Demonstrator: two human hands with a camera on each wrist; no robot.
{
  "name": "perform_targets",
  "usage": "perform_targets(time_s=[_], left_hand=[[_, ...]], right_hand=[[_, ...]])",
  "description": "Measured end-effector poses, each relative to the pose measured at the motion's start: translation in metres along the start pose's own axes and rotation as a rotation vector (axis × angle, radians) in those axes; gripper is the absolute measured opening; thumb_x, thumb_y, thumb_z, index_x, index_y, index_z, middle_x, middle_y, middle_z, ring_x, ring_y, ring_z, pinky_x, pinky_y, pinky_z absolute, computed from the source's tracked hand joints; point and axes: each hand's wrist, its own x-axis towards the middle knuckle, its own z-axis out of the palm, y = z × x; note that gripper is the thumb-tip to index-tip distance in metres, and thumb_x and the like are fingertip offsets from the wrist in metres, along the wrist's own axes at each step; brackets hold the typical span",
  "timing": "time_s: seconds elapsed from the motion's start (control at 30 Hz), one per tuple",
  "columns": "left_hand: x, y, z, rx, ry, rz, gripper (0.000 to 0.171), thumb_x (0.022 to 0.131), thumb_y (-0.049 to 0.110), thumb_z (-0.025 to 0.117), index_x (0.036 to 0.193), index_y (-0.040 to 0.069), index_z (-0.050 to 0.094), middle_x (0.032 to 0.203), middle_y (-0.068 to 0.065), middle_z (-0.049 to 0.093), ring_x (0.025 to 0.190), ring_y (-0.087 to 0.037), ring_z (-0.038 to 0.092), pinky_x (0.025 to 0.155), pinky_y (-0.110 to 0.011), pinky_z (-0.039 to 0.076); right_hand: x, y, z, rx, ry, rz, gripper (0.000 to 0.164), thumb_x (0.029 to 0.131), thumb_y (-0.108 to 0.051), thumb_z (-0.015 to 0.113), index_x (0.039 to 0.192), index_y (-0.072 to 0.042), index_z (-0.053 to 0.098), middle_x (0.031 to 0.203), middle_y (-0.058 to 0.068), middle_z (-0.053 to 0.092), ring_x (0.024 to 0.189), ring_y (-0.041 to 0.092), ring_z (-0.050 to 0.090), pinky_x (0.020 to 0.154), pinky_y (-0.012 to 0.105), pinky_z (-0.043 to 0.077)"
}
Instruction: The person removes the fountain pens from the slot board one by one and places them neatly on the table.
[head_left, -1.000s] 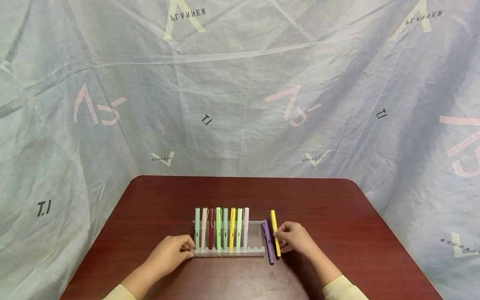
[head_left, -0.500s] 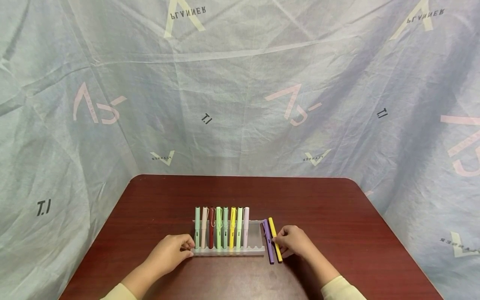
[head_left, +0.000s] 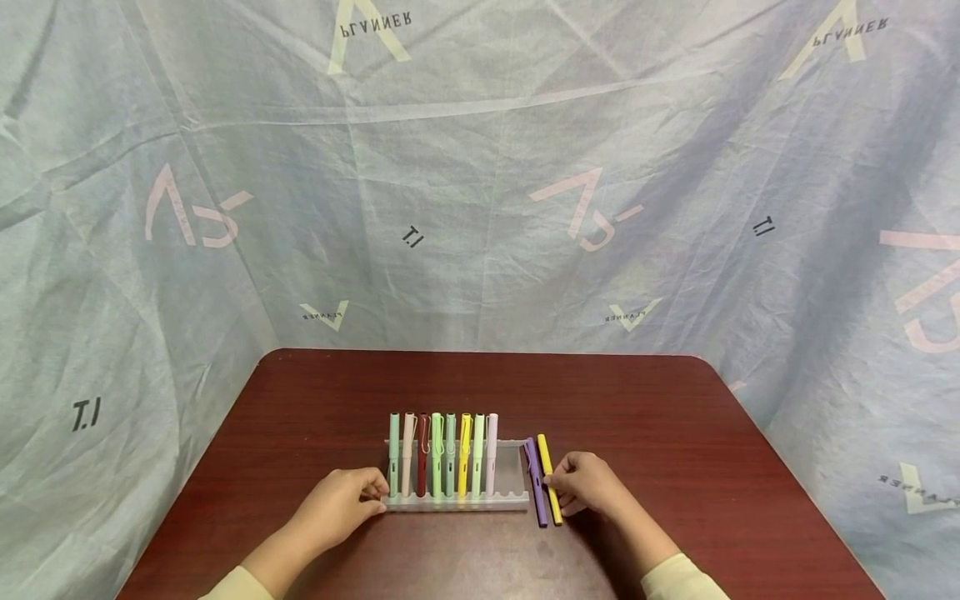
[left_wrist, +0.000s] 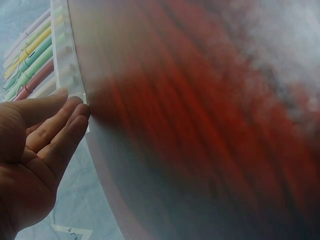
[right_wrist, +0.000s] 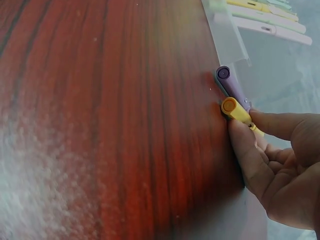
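Observation:
My left hand point(head_left: 348, 504) pinches the front left corner of a clear pen rack point(head_left: 513, 502); in the left wrist view its thumb and fingertips meet at that corner. Several pens stand side by side in the rack, among them a dark red pen point(head_left: 423, 467) and a pale pink pen point(head_left: 492, 458) at the right end of the row. A purple pen point(head_left: 537, 492) lies on the table just beyond the rack's right end. Beside it, my right hand point(head_left: 588, 483) pinches a yellow pen point(right_wrist: 239, 113) between thumb and fingers, the pen lying nearly parallel to the purple one.
The dark red wooden table point(head_left: 300, 400) stretches out behind the rack and to both sides. Empty notches point(head_left: 513, 495) show at the right end of the rack. A grey printed cloth point(head_left: 480, 283) hangs around the table's back and sides.
My right hand has brought the yellow pen toward me and slightly left, down close beside the purple pen. In the last half second hardly anything has moved; my left hand has stayed at the rack.

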Motion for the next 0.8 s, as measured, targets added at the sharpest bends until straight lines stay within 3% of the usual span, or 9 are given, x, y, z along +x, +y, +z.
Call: perform_targets(time_s=[0.23, 0.8], left_hand=[[-0.0005, 0.0009, -0.0002, 0.007, -0.007, -0.008, 0.015, 0.082, 0.018, 0.078, 0.088, 0.025, 0.066, 0.085, 0.013, 0.071, 0.08, -0.005, 0.067, 0.07, -0.026, 0.052], [0.0001, -0.0002, 0.0008, 0.002, -0.008, -0.008, 0.015, 0.082, 0.018, 0.078, 0.088, 0.024, 0.066, 0.085, 0.013, 0.071, 0.079, -0.003, 0.066, 0.07, -0.025, 0.052]], right_hand=[[0.0017, 0.0044, -0.0004, 0.055, -0.007, 0.002, 0.022, 0.089, -0.014, 0.072, 0.087, 0.004, 0.059, 0.077, 0.014, 0.062, 0.062, 0.022, 0.064, 0.055, 0.038, 0.058], [-0.0001, 0.004, -0.0018, 0.073, -0.029, -0.033, 0.016, 0.09, -0.008, 0.066, 0.091, 0.007, 0.062, 0.076, 0.014, 0.063, 0.063, 0.021, 0.065, 0.056, 0.037, 0.059]])
